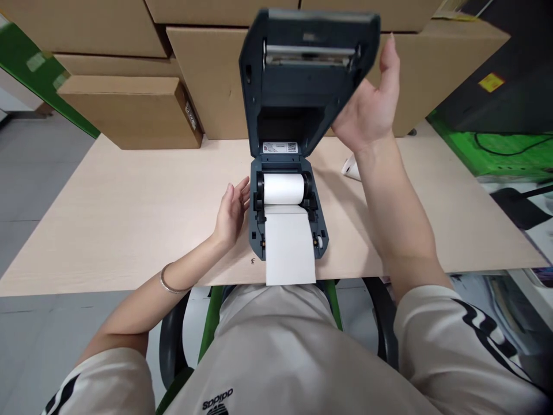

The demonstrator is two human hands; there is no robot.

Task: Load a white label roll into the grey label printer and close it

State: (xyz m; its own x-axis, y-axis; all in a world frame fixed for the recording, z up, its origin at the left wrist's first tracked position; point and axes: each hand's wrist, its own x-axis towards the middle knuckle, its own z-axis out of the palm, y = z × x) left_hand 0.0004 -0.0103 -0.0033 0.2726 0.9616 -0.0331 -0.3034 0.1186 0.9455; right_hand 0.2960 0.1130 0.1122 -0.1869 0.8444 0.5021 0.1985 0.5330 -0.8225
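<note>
A dark grey label printer [320, 222] sits on the table with its lid [309, 80] raised upright. Inside lies a white label roll [283, 189] between black holders. From it a white paper strip [290, 248] runs forward over the printer's front and past the table edge. My right hand [371, 109] grips the lid's right side, its thumb pointing up and its fingers hidden behind the lid. By the printer's left wall is my left hand [234, 212], fingers extended and holding nothing; its fingertips are at or against the casing.
Cardboard boxes [207, 75] line the back of the table [129, 219], one smaller box [125, 109] in front at left. A white object [351, 168] lies partly behind my right forearm. Green material with a black cable [510, 151] is at right.
</note>
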